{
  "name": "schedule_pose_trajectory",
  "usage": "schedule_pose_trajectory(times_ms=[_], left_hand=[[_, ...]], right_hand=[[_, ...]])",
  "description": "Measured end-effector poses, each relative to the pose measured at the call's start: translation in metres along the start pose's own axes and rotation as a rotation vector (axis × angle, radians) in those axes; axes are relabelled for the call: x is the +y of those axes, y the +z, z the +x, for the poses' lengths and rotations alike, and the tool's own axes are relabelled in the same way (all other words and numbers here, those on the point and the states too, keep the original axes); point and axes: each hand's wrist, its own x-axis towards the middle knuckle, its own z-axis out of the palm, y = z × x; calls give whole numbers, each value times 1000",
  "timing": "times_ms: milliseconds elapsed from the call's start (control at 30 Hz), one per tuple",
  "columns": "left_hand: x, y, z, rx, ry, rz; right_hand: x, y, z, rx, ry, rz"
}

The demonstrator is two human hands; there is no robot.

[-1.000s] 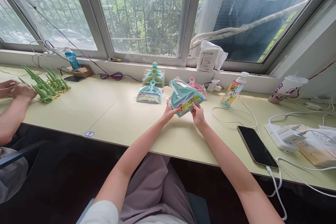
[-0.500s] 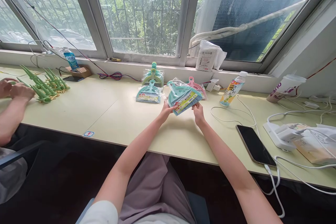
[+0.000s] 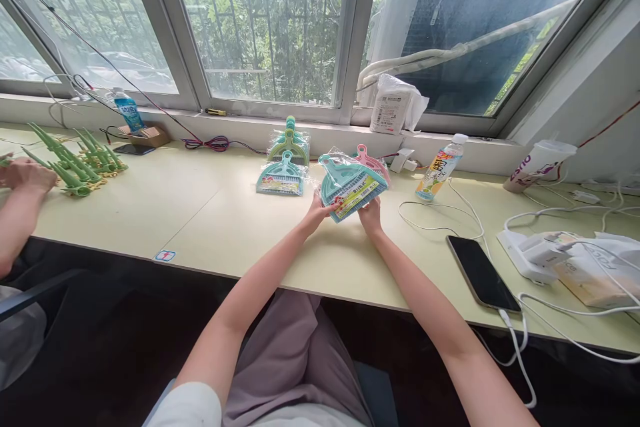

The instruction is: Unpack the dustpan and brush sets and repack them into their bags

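Both hands hold up a turquoise dustpan and brush set (image 3: 354,185) in clear wrapping, tilted above the table. My left hand (image 3: 316,212) grips its lower left corner, thumb across the front. My right hand (image 3: 370,215) is at the lower right edge, its fingers partly hidden behind the pack. Behind it stands a pink dustpan set (image 3: 369,159), partly covered. To the left, another turquoise dustpan set (image 3: 281,177) rests on the table, in front of a stack of green dustpan sets (image 3: 290,145).
A drink bottle (image 3: 440,170), a phone (image 3: 483,273) on a cable and a power strip (image 3: 527,257) lie to the right. A tilted cup (image 3: 537,167) stands farther back. On the left, another person's hands (image 3: 27,175) are beside green spiky plastic pieces (image 3: 75,163).
My right hand has slid slightly left and farther under the dustpan set, which now faces me a little more. The whole view has shifted slightly.
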Motion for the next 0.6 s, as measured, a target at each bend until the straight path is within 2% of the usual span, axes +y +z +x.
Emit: schedule_pose_trajectory(times_ms=[233,400,600], left_hand=[[-3,-2,1,9,-43,-19],[-6,-2,2,-30,-36,9],[-12,-3,3,-57,-60,23]], right_hand=[[-5,1,-2,-112,25,-79],[-9,-4,2,-95,-20,-212],[-13,-4,2,-59,-26,-151]])
